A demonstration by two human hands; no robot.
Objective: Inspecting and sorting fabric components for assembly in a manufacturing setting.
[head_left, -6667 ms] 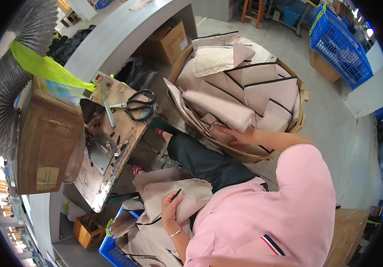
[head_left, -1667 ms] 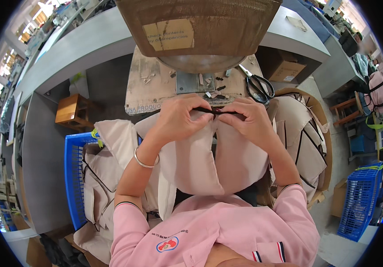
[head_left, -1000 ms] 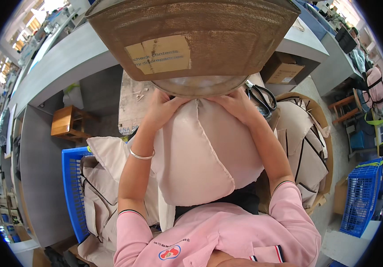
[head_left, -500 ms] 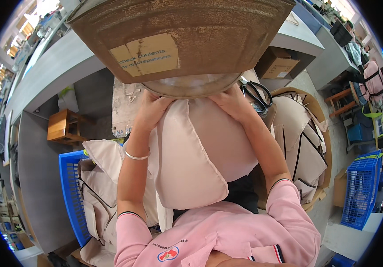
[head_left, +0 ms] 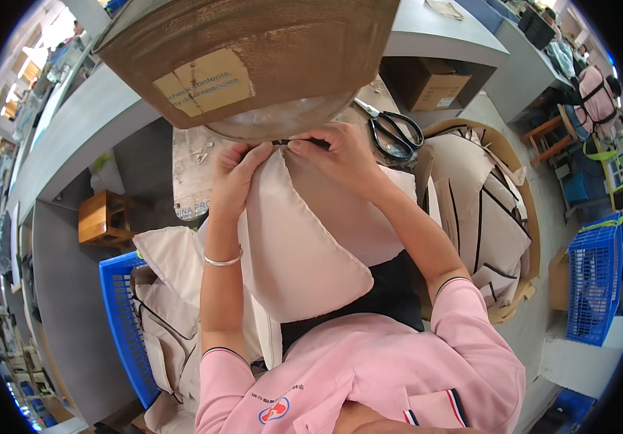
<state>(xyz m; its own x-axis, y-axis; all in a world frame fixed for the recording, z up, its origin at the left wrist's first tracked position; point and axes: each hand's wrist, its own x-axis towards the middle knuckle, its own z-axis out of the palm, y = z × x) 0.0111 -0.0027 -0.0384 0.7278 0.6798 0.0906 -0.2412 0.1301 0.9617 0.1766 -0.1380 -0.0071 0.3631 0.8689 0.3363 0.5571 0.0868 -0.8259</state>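
A beige sewn fabric piece point(head_left: 304, 246) hangs toward my lap. My left hand point(head_left: 237, 173) is closed, pinching its upper edge between thumb and fingers. Just to the right, my right hand point(head_left: 340, 155) pinches the same edge, where a short dark strip point(head_left: 280, 142) shows between the two thumbs. What the fingertips do behind the cloth is hidden. Both hands are close below the rim of a large worn brown box-shaped object point(head_left: 289, 58) with a pale label. Black-handled scissors point(head_left: 396, 137) lie on the worn board point(head_left: 188, 177), right of my right hand.
A blue basket point(head_left: 120, 318) with beige fabric pieces stands at my left, a cardboard box point(head_left: 534, 239) of dark-edged fabric at my right. Beyond are a wooden stool point(head_left: 101, 217), grey workbenches point(head_left: 445, 32), a shelved carton point(head_left: 434, 87) and another blue basket point(head_left: 595, 282).
My hands have come closer together, and the right one now shows more clearly below the brown object. The dark strip and scissors have come into clearer view. The whole view has shifted slightly.
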